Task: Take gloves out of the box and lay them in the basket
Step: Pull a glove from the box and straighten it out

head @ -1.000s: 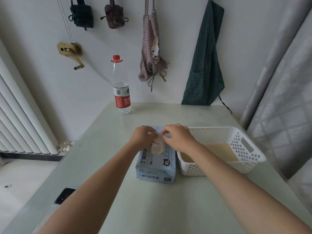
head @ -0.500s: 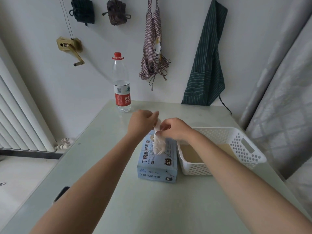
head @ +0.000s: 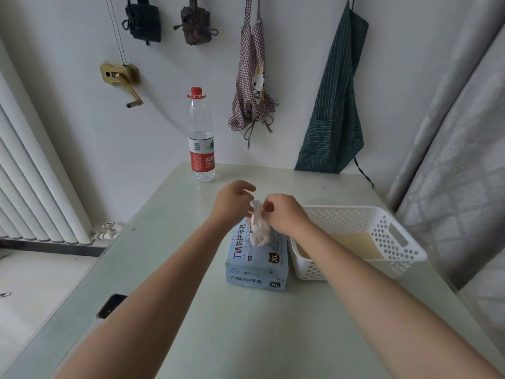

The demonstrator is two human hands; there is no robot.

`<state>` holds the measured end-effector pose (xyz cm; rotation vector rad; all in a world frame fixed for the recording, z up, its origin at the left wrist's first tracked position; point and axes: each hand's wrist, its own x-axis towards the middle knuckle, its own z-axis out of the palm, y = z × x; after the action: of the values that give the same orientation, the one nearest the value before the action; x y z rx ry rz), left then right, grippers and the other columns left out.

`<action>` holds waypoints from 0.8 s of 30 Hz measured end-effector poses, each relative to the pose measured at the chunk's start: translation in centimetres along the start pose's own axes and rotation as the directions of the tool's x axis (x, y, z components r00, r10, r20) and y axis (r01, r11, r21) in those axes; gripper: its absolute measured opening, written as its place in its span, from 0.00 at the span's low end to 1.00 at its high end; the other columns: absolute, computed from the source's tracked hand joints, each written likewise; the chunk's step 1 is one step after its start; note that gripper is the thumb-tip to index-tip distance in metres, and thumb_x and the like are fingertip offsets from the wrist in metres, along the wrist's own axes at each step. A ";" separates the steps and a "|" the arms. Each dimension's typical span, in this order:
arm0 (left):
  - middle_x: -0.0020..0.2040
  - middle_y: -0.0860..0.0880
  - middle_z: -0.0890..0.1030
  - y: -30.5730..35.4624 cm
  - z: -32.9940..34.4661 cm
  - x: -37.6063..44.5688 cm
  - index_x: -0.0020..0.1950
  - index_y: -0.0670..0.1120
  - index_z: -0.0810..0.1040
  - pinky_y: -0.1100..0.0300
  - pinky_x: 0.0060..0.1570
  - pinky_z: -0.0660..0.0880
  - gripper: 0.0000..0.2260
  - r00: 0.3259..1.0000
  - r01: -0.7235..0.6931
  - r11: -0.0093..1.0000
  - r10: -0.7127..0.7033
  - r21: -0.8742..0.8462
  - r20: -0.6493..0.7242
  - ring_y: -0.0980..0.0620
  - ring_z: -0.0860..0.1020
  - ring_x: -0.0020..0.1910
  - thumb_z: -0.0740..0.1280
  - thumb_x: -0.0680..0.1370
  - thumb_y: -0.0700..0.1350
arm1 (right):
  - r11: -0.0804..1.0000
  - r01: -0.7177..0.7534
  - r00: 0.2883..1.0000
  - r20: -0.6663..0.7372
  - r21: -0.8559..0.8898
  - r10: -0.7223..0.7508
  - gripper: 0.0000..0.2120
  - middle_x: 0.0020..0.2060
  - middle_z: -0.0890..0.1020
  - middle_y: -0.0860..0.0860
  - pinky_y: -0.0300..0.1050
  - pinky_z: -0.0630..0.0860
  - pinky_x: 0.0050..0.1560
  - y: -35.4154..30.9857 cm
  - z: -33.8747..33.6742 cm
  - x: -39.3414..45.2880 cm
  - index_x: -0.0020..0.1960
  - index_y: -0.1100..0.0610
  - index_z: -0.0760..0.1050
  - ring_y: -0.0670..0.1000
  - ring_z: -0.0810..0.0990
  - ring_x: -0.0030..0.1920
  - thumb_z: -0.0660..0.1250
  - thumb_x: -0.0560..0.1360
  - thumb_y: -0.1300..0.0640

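Hanging between both hands' fingers, glove above box.

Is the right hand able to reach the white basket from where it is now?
Probably yes. The right hand holds the glove above the box, and the basket stands right beside the box on that side, open at the top, with nothing between them.

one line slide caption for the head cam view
Both hands, left and right, lift a white glove above the blue glove box beside the white basket.
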<state>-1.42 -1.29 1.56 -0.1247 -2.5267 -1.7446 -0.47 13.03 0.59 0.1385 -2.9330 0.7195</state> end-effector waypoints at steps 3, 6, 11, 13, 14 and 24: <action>0.51 0.44 0.81 -0.8 -0.2 0.3 0.58 0.45 0.78 0.52 0.41 0.81 0.15 0.999 -0.004 0.997 0.008 0.080 -0.046 0.49 0.82 0.41 0.58 0.77 0.33 | 0.995 -0.006 0.997 -0.075 0.096 0.014 0.05 0.42 0.81 0.48 0.47 0.78 0.47 0.3 -1.0 0.0 0.45 0.54 0.79 0.50 0.79 0.44 0.65 0.76 0.57; 0.55 0.46 0.79 -1.6 0.2 0.3 0.63 0.47 0.75 0.59 0.42 0.74 0.16 0.996 -0.032 0.952 0.004 0.305 0.094 0.50 0.78 0.46 0.68 0.75 0.39 | 0.974 -0.015 0.988 -0.145 0.227 0.049 0.04 0.40 0.80 0.47 0.41 0.72 0.43 0.5 -1.9 -0.2 0.44 0.56 0.80 0.49 0.78 0.43 0.67 0.76 0.58; 0.60 0.45 0.76 -1.6 1.3 0.1 0.71 0.48 0.68 0.62 0.40 0.74 0.26 0.993 -0.050 0.957 0.016 0.287 0.120 0.48 0.76 0.50 0.72 0.74 0.43 | 0.860 -0.053 0.978 -0.149 0.507 0.148 0.06 0.42 0.82 0.54 0.48 0.77 0.48 0.0 -3.7 -0.4 0.48 0.60 0.78 0.54 0.81 0.45 0.63 0.78 0.59; 0.62 0.44 0.74 -1.1 1.0 0.3 0.73 0.50 0.66 0.66 0.36 0.73 0.25 0.995 -0.090 0.961 0.076 0.263 0.061 0.49 0.75 0.50 0.68 0.77 0.41 | 0.831 -0.063 0.980 -0.124 0.552 0.157 0.09 0.45 0.81 0.57 0.46 0.76 0.45 -0.1 -4.3 -0.3 0.51 0.62 0.77 0.54 0.79 0.44 0.61 0.79 0.59; 0.62 0.45 0.74 -0.7 0.8 0.5 0.74 0.52 0.66 0.67 0.37 0.74 0.25 0.993 -0.117 0.958 0.109 0.263 0.046 0.49 0.75 0.51 0.66 0.77 0.40 | 0.826 -0.069 0.982 -0.109 0.560 0.156 0.09 0.44 0.81 0.57 0.44 0.75 0.42 -0.2 -4.5 -0.3 0.52 0.62 0.76 0.53 0.78 0.43 0.60 0.79 0.59; 0.57 0.45 0.81 2.8 -0.1 2.4 0.59 0.44 0.81 0.55 0.51 0.74 0.12 0.968 -0.247 0.865 0.240 0.437 0.072 0.45 0.79 0.54 0.67 0.79 0.48 | 0.856 0.011 0.991 -0.119 0.517 0.059 0.05 0.32 0.76 0.50 0.37 0.71 0.37 -1.7 -7.2 1.0 0.49 0.58 0.74 0.46 0.73 0.32 0.60 0.81 0.59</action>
<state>-3.51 -0.35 4.44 -0.4093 -2.7008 -1.0489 -0.61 14.84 7.82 0.0946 -2.5454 1.4496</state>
